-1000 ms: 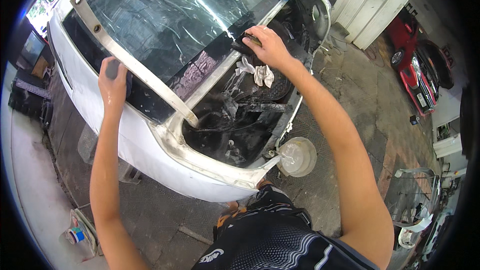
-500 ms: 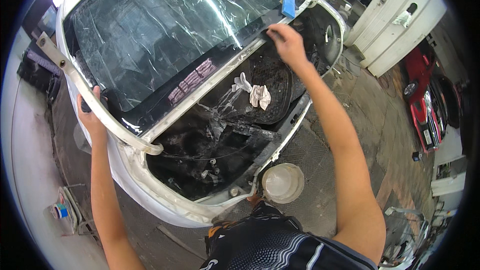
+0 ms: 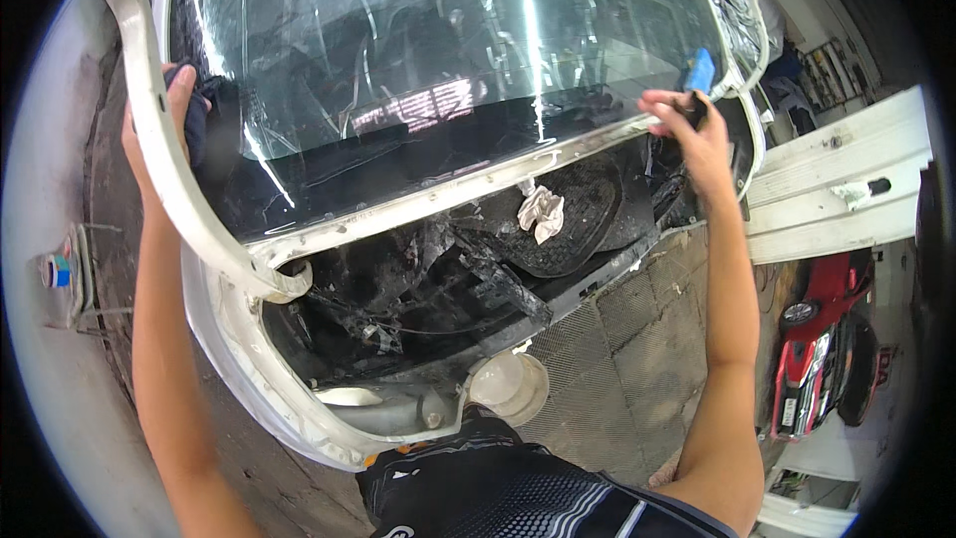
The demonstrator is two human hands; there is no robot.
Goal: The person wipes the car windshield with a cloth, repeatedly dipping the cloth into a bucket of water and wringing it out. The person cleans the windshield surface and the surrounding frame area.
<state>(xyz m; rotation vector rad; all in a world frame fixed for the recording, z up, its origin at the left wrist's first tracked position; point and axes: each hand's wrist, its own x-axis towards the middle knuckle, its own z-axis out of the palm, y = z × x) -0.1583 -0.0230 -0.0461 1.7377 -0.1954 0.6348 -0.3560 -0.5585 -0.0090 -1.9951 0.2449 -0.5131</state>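
I lean over the front of a white car whose engine bay lies bare. My left hand reaches behind the white left windshield pillar and presses a dark cloth against the edge of the windshield. My right hand is at the glass's lower right corner, fingers pinched on a small dark object, just below a blue block that sits on the glass edge. A crumpled white rag lies on a black cover in the bay, between my hands.
A round white headlight housing sits at the car's front corner near my torso. A red car is parked at the right beyond the paved floor. White panels lean at the right. A small can stands far left.
Both hands have spread outward and up along the windshield's lower edge: the left to the left pillar, the right to the far right corner. The view has closed in on the glass.
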